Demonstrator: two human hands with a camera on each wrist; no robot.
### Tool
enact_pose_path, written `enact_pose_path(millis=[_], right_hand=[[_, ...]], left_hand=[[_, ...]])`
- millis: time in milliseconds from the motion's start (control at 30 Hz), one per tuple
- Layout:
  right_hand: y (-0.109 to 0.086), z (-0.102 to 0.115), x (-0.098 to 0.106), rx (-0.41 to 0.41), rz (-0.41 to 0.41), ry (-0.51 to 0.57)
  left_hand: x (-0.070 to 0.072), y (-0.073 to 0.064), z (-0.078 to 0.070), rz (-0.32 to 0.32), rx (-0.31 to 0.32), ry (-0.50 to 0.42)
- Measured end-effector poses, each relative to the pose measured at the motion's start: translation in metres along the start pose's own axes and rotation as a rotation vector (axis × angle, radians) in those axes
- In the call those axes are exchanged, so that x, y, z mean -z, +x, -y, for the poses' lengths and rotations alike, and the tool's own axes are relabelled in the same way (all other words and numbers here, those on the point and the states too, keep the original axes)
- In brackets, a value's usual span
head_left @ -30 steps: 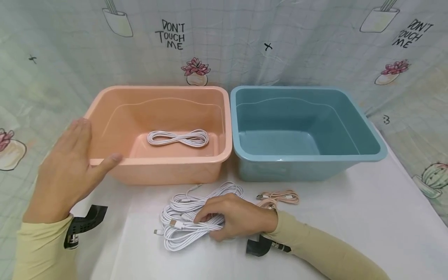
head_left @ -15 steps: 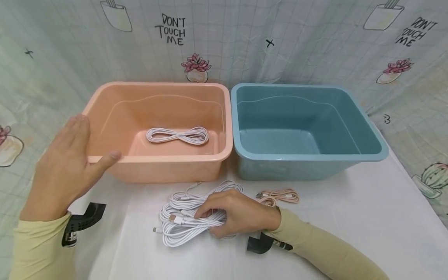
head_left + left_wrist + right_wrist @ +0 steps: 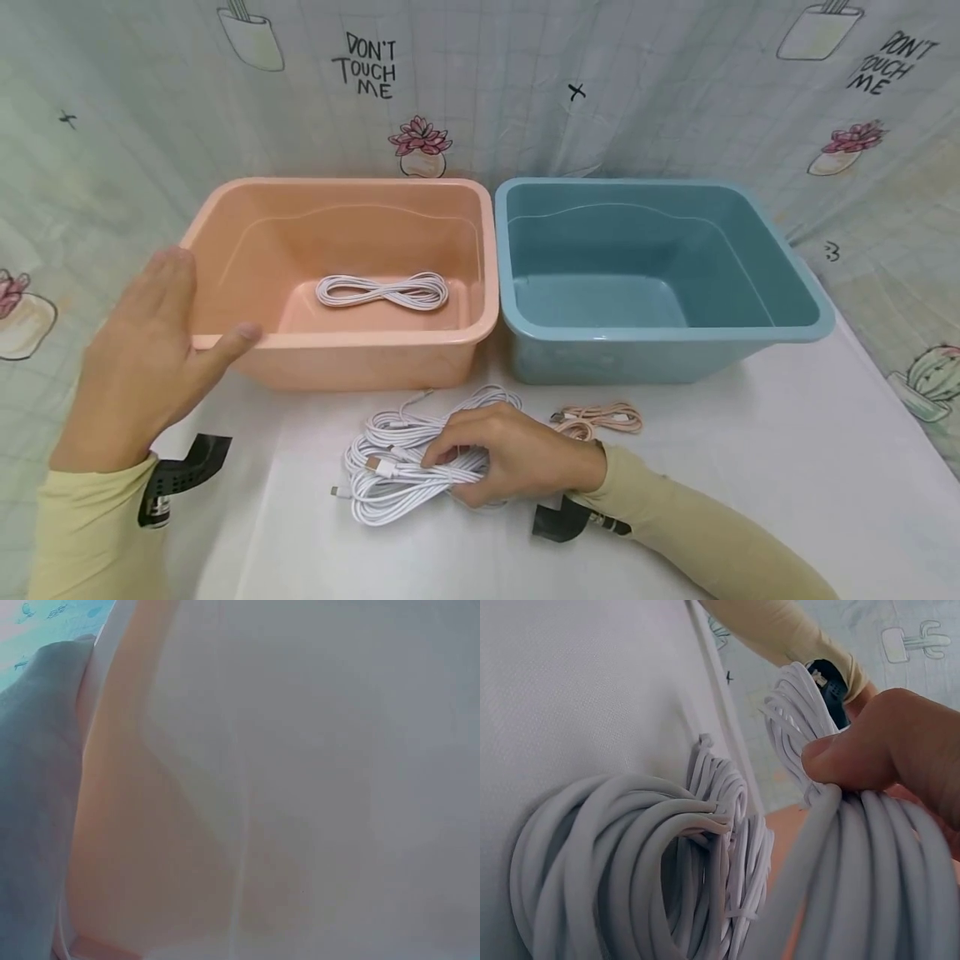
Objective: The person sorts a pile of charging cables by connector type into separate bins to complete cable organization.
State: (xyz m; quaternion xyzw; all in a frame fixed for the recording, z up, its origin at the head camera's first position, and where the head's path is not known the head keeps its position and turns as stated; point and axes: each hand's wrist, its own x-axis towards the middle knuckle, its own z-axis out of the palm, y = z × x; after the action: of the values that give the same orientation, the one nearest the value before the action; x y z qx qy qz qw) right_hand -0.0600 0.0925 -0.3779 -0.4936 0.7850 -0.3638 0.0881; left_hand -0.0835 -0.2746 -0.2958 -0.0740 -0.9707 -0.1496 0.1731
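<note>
My right hand (image 3: pixel 513 454) pinches a coiled white USB cable (image 3: pixel 442 475) between thumb and fingers, at the right of a white cable heap on the table. In the right wrist view, the thumb (image 3: pixel 855 761) presses the gathered strands, and other white coils (image 3: pixel 615 855) lie beside them. My left hand (image 3: pixel 146 358) rests on the left front corner of a peach plastic basin (image 3: pixel 360 340), fingers straight along its rim and thumb over the front edge. Inside that basin lies one white cable (image 3: pixel 382 292), bundled in a figure eight. The left wrist view shows mostly the basin's wall (image 3: pixel 165 847).
A blue basin (image 3: pixel 660 335) with nothing visible in it stands against the peach one, on the right. Pink cables (image 3: pixel 611 417) lie in front of it, partly behind my right hand. More white coils (image 3: pixel 401 427) sit near the peach basin's front. A printed curtain (image 3: pixel 510 83) hangs behind.
My right hand and the white cable it pinches have shifted slightly to the right and up. The left hand stays on the peach basin's corner.
</note>
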Motion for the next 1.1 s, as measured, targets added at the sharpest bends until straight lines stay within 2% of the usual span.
enact_pose_path(millis=[100,300,600,700,867,1100], right_hand=[[-0.0012,-0.0011,-0.0008,-0.009,-0.004,0.001],[-0.0081,-0.0011,-0.0005,-0.044,0.018,0.003],[-0.0032,0.0010,-0.0044,-0.008,0.026,0.024],[-0.0037,0.0002,-0.0030,-0.013,0.023,0.009],[-0.0038,0.0001,-0.0017,-0.005,0.008,-0.016],[-0.0048,0.0044,0.0040,-0.002,-0.015,-0.029]], left_hand=[[-0.0012,0.0002,0.0014,0.019,0.003,0.000],[-0.0060,0.0000,-0.0013,0.017,-0.012,-0.015],[0.0017,-0.0008,0.0022,0.045,0.009,0.014],[0.0001,0.0027,0.0022,0.051,0.010,0.006],[-0.0009,0.0036,0.0022,0.040,0.003,0.007],[-0.0026,0.0012,0.0023,-0.006,-0.022,-0.010]])
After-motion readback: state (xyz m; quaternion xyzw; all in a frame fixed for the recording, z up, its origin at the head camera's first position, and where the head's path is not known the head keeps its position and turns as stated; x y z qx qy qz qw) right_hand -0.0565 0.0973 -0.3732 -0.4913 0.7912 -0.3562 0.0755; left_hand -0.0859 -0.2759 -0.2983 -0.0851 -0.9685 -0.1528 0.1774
